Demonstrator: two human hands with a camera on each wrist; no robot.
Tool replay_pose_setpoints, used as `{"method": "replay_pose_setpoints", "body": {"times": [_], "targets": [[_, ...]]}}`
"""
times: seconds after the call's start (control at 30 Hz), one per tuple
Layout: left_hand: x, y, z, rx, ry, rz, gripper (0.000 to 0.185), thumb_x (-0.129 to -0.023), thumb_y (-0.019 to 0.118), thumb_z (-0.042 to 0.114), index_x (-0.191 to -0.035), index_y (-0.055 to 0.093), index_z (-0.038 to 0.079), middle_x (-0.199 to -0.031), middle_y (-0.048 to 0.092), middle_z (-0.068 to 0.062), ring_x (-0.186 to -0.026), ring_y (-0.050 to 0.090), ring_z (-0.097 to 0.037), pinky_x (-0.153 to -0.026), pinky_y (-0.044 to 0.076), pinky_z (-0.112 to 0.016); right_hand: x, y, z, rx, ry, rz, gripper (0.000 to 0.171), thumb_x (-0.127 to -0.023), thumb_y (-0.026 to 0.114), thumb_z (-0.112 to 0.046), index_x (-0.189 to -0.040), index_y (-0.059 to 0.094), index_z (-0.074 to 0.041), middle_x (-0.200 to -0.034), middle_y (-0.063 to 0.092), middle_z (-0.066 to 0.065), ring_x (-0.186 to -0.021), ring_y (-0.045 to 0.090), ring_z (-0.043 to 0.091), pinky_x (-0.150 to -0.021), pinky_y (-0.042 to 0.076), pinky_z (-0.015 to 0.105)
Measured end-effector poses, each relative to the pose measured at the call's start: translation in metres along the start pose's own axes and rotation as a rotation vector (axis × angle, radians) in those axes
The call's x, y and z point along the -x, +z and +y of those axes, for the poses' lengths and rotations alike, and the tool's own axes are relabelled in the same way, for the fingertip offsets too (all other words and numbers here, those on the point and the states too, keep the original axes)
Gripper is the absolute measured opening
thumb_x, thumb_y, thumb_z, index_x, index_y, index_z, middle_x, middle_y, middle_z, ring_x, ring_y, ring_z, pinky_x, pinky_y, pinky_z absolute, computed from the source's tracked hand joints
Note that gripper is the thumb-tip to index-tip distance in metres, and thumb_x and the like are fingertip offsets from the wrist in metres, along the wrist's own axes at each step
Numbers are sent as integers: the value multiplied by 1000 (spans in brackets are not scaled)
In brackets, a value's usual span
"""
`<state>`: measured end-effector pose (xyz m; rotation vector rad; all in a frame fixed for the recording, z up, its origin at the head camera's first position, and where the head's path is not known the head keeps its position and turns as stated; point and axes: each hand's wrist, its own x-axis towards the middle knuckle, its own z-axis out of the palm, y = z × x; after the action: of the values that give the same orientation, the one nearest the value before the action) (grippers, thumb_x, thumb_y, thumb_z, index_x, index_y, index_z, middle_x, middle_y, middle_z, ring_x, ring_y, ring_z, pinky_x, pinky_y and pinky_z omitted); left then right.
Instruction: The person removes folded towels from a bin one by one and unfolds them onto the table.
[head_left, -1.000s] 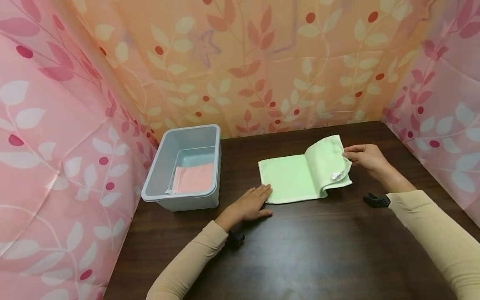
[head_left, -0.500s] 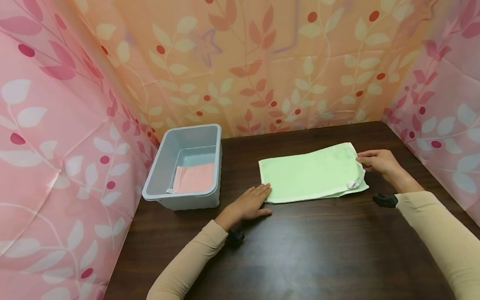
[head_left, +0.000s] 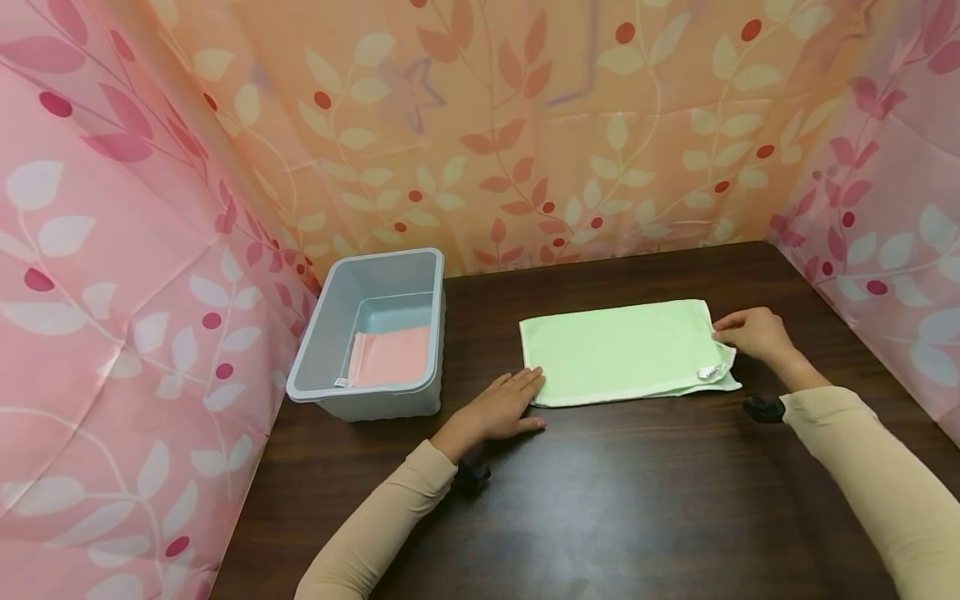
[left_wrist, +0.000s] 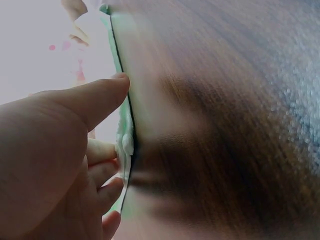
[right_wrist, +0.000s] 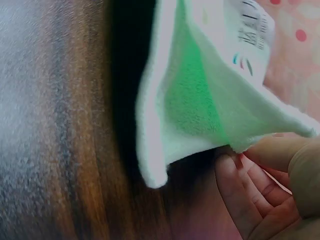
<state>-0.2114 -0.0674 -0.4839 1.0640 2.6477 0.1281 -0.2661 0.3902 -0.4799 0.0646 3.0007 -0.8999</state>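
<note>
Your right hand (head_left: 757,335) pinching green towel (head_left: 615,352) toward table's (head_left: 600,492) right edge; left hand (head_left: 497,410) lying straight-fingered on opposite end. Spreading looking nearly done, curled corner apparently remaining.

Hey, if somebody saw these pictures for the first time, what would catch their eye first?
Probably the light green towel on the dark table, with the left hand resting at its near left corner and the right hand pinching its right end. Next, the gray bin to the left, with a pink cloth inside, and the leaf-patterned orange fabric behind the table.
</note>
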Motion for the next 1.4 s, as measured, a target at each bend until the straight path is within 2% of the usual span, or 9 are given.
{"method": "replay_pose_setpoints", "body": {"times": [0.13,0.2,0.33,0.47,0.7,0.8,0.9,1.13,1.4], "targets": [[1,0,0,9,-3,-2,79,-99,52,51,-159,20,11,-168,15,-3,-156,18,-20,-127,19,-43,1,2,-2,34,-21,21,28,-86,73,-21,-101,75,3,-105,71,29,-93,64,42,-70,48,37],[2,0,0,14,-3,0,79,-99,52,51,-159,20,11,-168,16,-4,-156,18,-20,-127,19,-44,2,2,-3,33,-21,22,28,-86,74,-21,-99,75,3,-103,71,28,-95,63,44,-73,49,42],[3,-1,0,11,-9,-4,78,-99,52,51,-159,20,11,-168,15,-4,-156,17,-20,-127,18,-43,2,2,-4,18,-8,30,28,-84,76,-22,-97,75,4,-85,75,19,-77,66,30,-65,48,35],[4,-2,-1,18,-17,-7,78,-99,52,51,-159,20,12,-168,15,-4,-156,17,-20,-127,18,-43,1,1,-3,-80,39,-5,31,-87,74,-18,-102,72,9,-71,74,6,-60,65,9,-55,53,27],[6,-1,-1,22,-28,-2,79,-99,52,51,-159,20,11,-168,15,-4,-156,16,-20,-127,17,-43,0,-3,-12,-107,41,10,28,-90,70,-15,-103,70,11,-70,74,7,-58,68,10,-54,54,25],[8,0,-3,31,-38,5,80,-98,54,51,-159,20,12,-168,15,-3,-156,16,-19,-127,16,-43,1,-1,-28,-177,34,36,29,-91,70,-14,-105,69,11,-74,76,11,-58,70,11,-56,57,27],[10,0,-4,39,-45,18,80,-98,55,50,-159,21,12,-168,17,-2,-156,17,-19,-127,16,-43,1,4,-53,-314,31,16,32,-92,70,-13,-111,67,12,-81,77,11,-63,73,11,-62,61,32],[17,-2,-3,45,-45,35,79,-98,54,50,-159,21,12,-168,17,-2,-157,15,-19,-128,16,-42,4,33,-115,-551,-32,-132,41,-93,69,-15,-121,60,15,-86,76,-6,-74,75,11,-74,62,37],[23,-2,-2,35,-59,24,80,-98,54,51,-159,20,12,-168,18,-2,-157,15,-19,-127,16,-42,9,82,-161,-529,-106,-283,40,-93,70,-25,-119,67,5,-110,73,23,-86,74,25,-79,62,39]]}}
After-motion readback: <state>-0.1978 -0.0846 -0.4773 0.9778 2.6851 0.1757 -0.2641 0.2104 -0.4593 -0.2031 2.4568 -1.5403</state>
